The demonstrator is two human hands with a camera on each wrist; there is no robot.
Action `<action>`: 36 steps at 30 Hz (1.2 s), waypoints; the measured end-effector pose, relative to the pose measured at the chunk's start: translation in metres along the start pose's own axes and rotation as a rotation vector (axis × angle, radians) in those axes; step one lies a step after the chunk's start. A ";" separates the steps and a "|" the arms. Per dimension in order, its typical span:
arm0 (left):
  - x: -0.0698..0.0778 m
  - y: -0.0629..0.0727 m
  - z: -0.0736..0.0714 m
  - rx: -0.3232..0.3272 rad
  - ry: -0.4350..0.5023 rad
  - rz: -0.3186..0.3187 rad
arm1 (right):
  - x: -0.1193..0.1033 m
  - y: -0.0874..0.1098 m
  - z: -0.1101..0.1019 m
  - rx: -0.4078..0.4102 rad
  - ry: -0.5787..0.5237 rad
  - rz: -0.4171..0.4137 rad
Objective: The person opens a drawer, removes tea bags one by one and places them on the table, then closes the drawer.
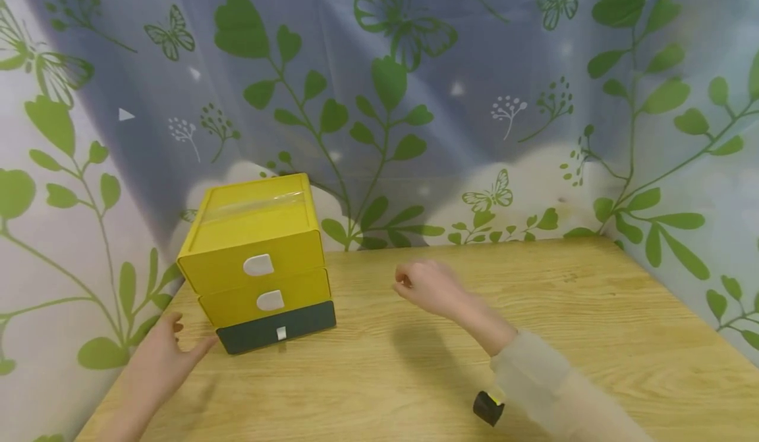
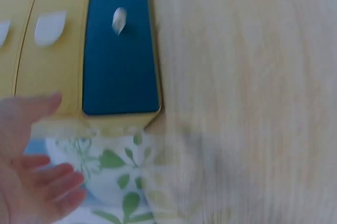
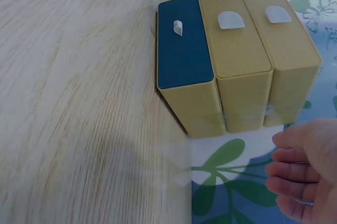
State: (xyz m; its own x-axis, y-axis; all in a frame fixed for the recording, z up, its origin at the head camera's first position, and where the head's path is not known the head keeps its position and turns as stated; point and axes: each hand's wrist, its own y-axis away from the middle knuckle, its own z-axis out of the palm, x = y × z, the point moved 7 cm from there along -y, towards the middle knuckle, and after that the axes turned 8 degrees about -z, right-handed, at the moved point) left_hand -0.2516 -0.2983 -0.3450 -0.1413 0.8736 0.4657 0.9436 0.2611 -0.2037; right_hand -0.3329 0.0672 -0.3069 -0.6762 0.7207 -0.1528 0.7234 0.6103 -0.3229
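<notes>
A yellow stack of drawers stands at the left of the table. Its upper two fronts are yellow with rounded white tabs. The bottom drawer front is dark green with a small white tab. All three fronts look closed. Beside the lower left corner is my left hand, thumb and fingers spread apart, holding nothing; whether the thumb touches the box I cannot tell. My right hand is in the air right of the stack, fingers loosely curled and empty. The right wrist view shows those relaxed fingers apart from the box.
Under everything lies a light wood-grain table. A cloth printed with leaves and butterflies hangs behind it and along both sides. A small black object shows by my right sleeve. Shiny clear tape crosses the stack's top.
</notes>
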 end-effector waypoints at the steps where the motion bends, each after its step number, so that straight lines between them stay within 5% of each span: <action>1: -0.004 -0.003 0.002 -0.057 0.012 -0.005 | -0.002 -0.004 0.002 -0.012 0.008 -0.006; 5: -0.010 -0.014 0.006 -0.184 0.041 0.016 | -0.014 -0.021 0.012 -0.050 0.044 -0.059; 14: -0.001 -0.028 0.010 -0.208 0.053 0.120 | -0.044 -0.052 0.043 -0.116 0.082 -0.193; 19: 0.008 -0.030 0.015 -0.218 0.091 0.166 | -0.053 -0.056 0.056 -0.152 0.101 -0.180; 24: 0.010 -0.032 0.015 -0.221 0.108 0.135 | -0.058 -0.062 0.060 -0.146 0.134 -0.124; 36: 0.009 -0.041 0.011 -0.223 0.018 0.132 | -0.061 -0.072 0.055 -0.074 0.033 -0.062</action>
State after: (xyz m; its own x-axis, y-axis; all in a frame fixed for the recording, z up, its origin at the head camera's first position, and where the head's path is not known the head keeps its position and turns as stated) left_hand -0.2950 -0.2963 -0.3419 -0.0095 0.8862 0.4631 0.9965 0.0472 -0.0697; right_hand -0.3512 -0.0392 -0.3256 -0.7160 0.6905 -0.1030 0.6894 0.6760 -0.2604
